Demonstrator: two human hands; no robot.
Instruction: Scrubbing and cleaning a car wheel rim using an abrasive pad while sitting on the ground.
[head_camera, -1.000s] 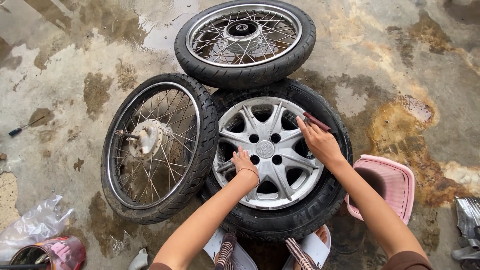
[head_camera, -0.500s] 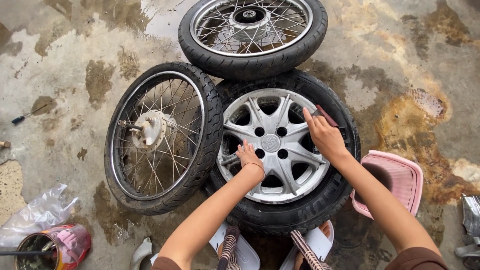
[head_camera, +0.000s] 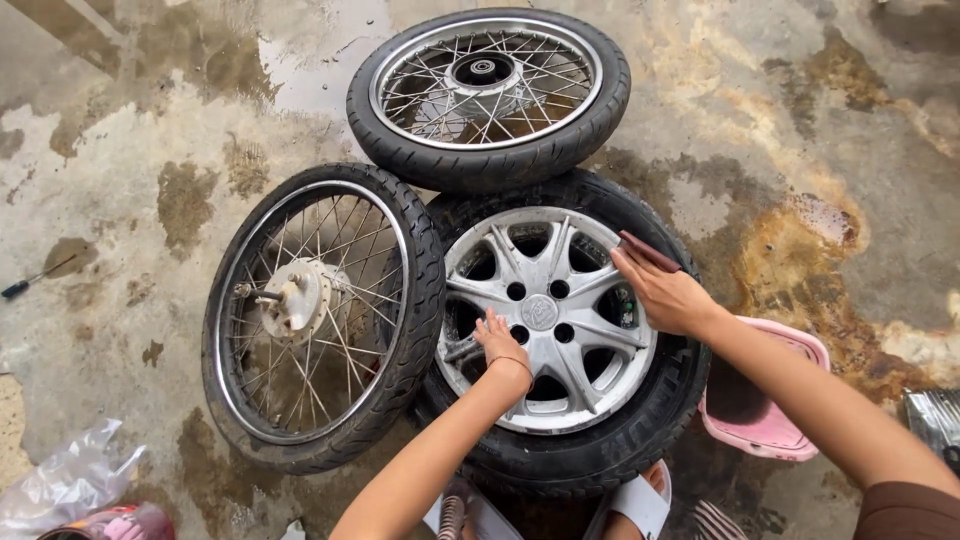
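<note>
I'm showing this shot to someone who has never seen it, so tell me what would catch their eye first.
Three wheels crowd the stained concrete floor: a car wheel with a silver alloy rim in the middle, a spoked wheel leaning on its left side and a second spoked wheel lying above it. The left hand presses on the rim's spokes, while the right hand holds a dark red tool at the rim's right edge. A pink basin sits at lower right.

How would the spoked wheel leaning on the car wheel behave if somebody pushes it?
The spoked wheel probably slides off or drops flat, as it only leans on the car wheel. The wet concrete floor looks slippery. Lifted upright, it would likely roll.
</note>
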